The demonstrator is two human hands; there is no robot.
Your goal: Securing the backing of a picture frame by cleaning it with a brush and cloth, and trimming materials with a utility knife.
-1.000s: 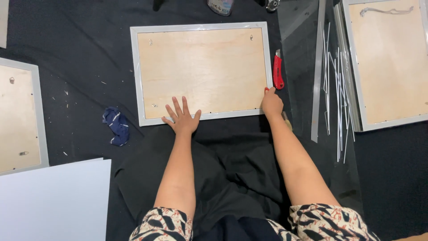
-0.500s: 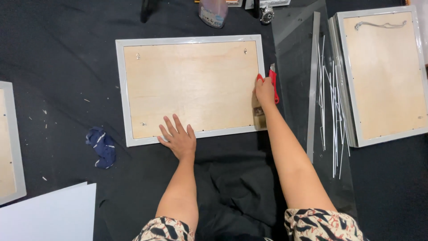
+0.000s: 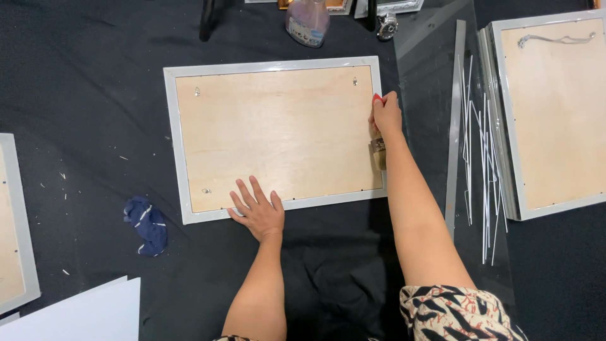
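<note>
A grey picture frame lies face down on black cloth, its plywood back facing up. My left hand rests flat with fingers spread on the frame's lower edge. At the frame's right edge my right hand is closed around a red cutter, of which only the red tip shows. A small tan and metal object sits by my right wrist; I cannot tell what it is.
A glass sheet with thin metal strips lies to the right, with a second face-down frame beyond it. A blue cloth lies at lower left near a white board. A third frame is at the left edge and a bottle at the top.
My right hand moved from the frame's lower right corner up its right edge and closed on the red cutter. My left hand stayed on the lower edge. The view shifted closer.
</note>
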